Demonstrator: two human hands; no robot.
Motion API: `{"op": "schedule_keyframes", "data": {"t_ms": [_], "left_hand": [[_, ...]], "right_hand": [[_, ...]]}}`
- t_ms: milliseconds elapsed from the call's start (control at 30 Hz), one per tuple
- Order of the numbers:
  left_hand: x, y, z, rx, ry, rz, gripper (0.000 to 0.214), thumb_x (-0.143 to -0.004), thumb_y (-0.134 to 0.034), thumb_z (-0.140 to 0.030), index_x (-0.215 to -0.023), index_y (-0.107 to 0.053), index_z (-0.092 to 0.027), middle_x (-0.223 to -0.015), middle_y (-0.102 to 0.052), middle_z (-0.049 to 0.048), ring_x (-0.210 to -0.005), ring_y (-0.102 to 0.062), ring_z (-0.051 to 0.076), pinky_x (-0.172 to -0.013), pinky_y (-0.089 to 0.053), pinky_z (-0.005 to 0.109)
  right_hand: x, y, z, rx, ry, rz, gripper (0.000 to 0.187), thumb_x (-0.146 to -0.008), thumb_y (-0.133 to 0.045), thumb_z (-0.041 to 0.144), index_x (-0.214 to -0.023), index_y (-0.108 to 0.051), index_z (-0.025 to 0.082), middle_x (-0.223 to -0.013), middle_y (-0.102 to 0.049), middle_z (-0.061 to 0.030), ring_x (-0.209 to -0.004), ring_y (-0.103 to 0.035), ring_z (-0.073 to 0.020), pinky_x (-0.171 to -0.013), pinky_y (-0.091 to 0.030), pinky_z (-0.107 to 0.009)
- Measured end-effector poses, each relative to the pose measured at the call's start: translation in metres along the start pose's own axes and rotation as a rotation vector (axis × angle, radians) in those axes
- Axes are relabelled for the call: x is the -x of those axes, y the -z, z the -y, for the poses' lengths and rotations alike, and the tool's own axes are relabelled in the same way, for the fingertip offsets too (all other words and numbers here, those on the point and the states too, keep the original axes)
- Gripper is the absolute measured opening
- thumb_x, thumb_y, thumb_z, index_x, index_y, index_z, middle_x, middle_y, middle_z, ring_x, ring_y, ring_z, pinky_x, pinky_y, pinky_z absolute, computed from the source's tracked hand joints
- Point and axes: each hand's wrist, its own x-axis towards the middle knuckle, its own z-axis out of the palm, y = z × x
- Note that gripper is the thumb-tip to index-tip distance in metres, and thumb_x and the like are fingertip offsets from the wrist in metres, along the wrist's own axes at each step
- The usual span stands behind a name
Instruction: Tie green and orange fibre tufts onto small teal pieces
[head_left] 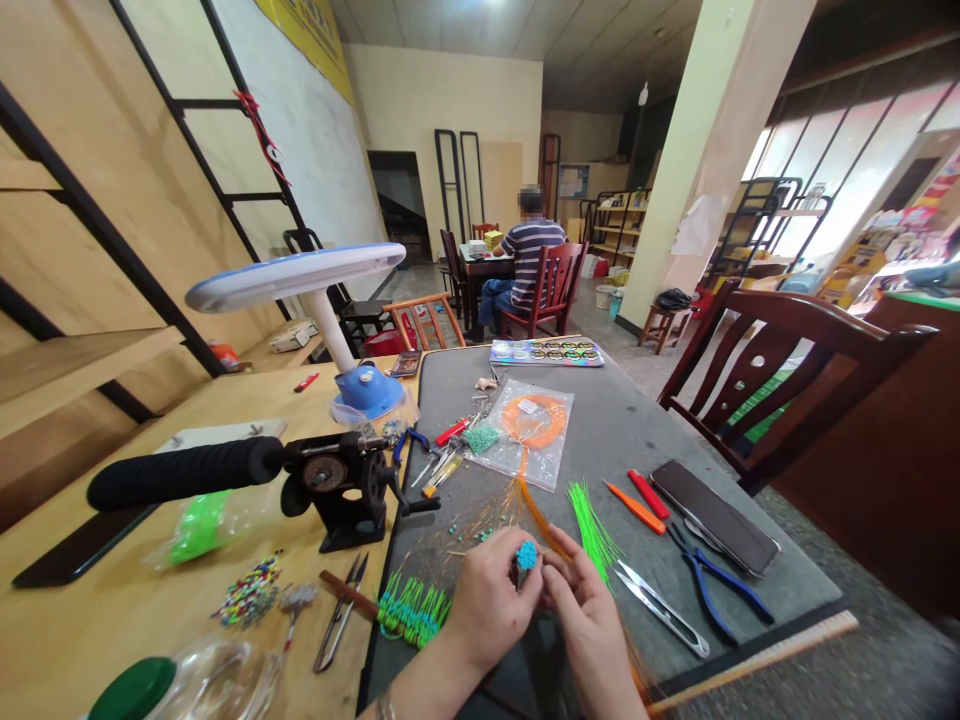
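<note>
Over the grey tabletop [607, 425], the left hand [489, 585] curls around a blue cluster [526, 555]; the right hand [583, 595] bends beside it, grip unclear. Green-and-blue pieces [412, 608] at left look done; orange strands [535, 511] and loose green strands [591, 522] seem unworked.

left grip [489, 588]: bare | left forearm [435, 668]: narrow band [385, 706] | right grip [583, 596]: bare

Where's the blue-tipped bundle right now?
Head view, below centre and slightly right: the blue-tipped bundle is in the left hand, beside the right hand, above the grey mat.
</note>
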Motion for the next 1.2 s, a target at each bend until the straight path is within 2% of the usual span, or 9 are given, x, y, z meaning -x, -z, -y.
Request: {"op": "schedule_keyframes", "data": {"t_ms": [67, 133, 200, 333, 500, 767, 867, 1000, 1200], "left_hand": [[-0.003, 0.001, -0.001, 0.101, 0.083, -0.009, 0.008, -0.078, -0.056, -0.021, -0.076, -0.064, -0.019, -0.069, -0.063, 0.0033, -0.063, -0.056, 0.016, -0.059, -0.039, 0.025], [-0.008, 0.003, 0.000, 0.251, 0.234, -0.036, 0.009, -0.076, -0.059, -0.025, -0.073, -0.063, -0.017, -0.064, -0.060, 0.0011, -0.056, -0.051, 0.013, -0.055, -0.038, 0.023], [-0.014, 0.006, 0.003, 0.408, 0.380, -0.103, 0.013, -0.072, -0.064, -0.028, -0.071, -0.061, -0.015, -0.060, -0.057, -0.0011, -0.052, -0.047, 0.011, -0.052, -0.037, 0.022], [-0.025, 0.014, 0.013, 0.616, 0.505, -0.228, 0.019, -0.069, -0.067, -0.030, -0.074, -0.060, -0.014, -0.059, -0.053, -0.0042, -0.045, -0.036, 0.006, -0.043, -0.028, 0.019], [-0.032, 0.021, 0.021, 0.740, 0.517, -0.351, 0.020, -0.068, -0.069, -0.030, -0.073, -0.059, -0.013, -0.057, -0.050, -0.0055, -0.043, -0.033, 0.004, -0.041, -0.023, 0.017], [-0.035, 0.025, 0.021, 0.788, 0.523, -0.425, 0.023, -0.066, -0.072, -0.032, -0.073, -0.060, -0.013, -0.056, -0.049, -0.0068, -0.043, -0.033, 0.004, -0.042, -0.023, 0.018], [-0.035, 0.024, 0.021, 0.763, 0.527, -0.433, 0.024, -0.066, -0.071, -0.033, -0.074, -0.060, -0.013, -0.055, -0.047, -0.0071, -0.043, -0.033, 0.004, -0.042, -0.024, 0.018], [-0.034, 0.022, 0.022, 0.681, 0.507, -0.427, 0.021, -0.069, -0.069, -0.032, -0.072, -0.060, -0.014, -0.052, -0.043, -0.0080, -0.044, -0.035, 0.005, -0.043, -0.027, 0.018], [-0.033, 0.021, 0.028, 0.558, 0.449, -0.445, 0.022, -0.069, -0.069, -0.034, -0.071, -0.063, -0.014, -0.054, -0.052, -0.0045, -0.047, -0.043, 0.009, -0.047, -0.034, 0.020]], "right_hand": [[-0.001, 0.002, -0.001, 0.033, 0.023, -0.006, 0.057, -0.068, -0.076, 0.040, -0.118, -0.057, 0.021, -0.100, -0.072, -0.0089, -0.095, -0.066, -0.0255, -0.086, -0.050, -0.039], [-0.003, 0.006, -0.001, 0.136, 0.068, -0.022, 0.055, -0.069, -0.075, 0.040, -0.118, -0.058, 0.021, -0.103, -0.071, -0.0095, -0.094, -0.065, -0.0252, -0.080, -0.051, -0.036], [-0.007, 0.011, 0.000, 0.330, 0.131, -0.037, 0.045, -0.070, -0.073, 0.039, -0.110, -0.064, 0.021, -0.102, -0.071, -0.0096, -0.089, -0.064, -0.0244, -0.077, -0.050, -0.034], [-0.016, 0.017, 0.002, 0.724, 0.267, 0.050, 0.024, -0.072, -0.069, 0.033, -0.094, -0.072, 0.024, -0.094, -0.071, -0.0072, -0.082, -0.062, -0.0240, -0.076, -0.047, -0.035], [-0.021, 0.008, 0.004, 0.817, 0.371, 0.224, 0.024, -0.068, -0.071, 0.028, -0.091, -0.073, 0.029, -0.100, -0.070, -0.0050, -0.097, -0.058, -0.0276, -0.088, -0.043, -0.040], [-0.025, -0.003, -0.003, 0.993, 0.431, 0.335, 0.018, -0.072, -0.067, 0.024, -0.087, -0.072, 0.031, -0.100, -0.069, -0.0033, -0.092, -0.058, -0.0264, -0.082, -0.043, -0.039], [-0.026, -0.003, -0.006, 1.038, 0.448, 0.369, 0.011, -0.076, -0.063, 0.025, -0.079, -0.072, 0.031, -0.094, -0.070, -0.0026, -0.086, -0.060, -0.0248, -0.078, -0.043, -0.036], [-0.026, -0.001, -0.008, 1.090, 0.445, 0.386, 0.012, -0.081, -0.059, 0.027, -0.076, -0.070, 0.030, -0.090, -0.070, -0.0027, -0.083, -0.061, -0.0239, -0.074, -0.044, -0.034], [-0.028, 0.003, -0.008, 1.115, 0.479, 0.398, 0.011, -0.081, -0.060, 0.026, -0.075, -0.069, 0.029, -0.090, -0.070, -0.0029, -0.082, -0.062, -0.0234, -0.073, -0.046, -0.032]]}}
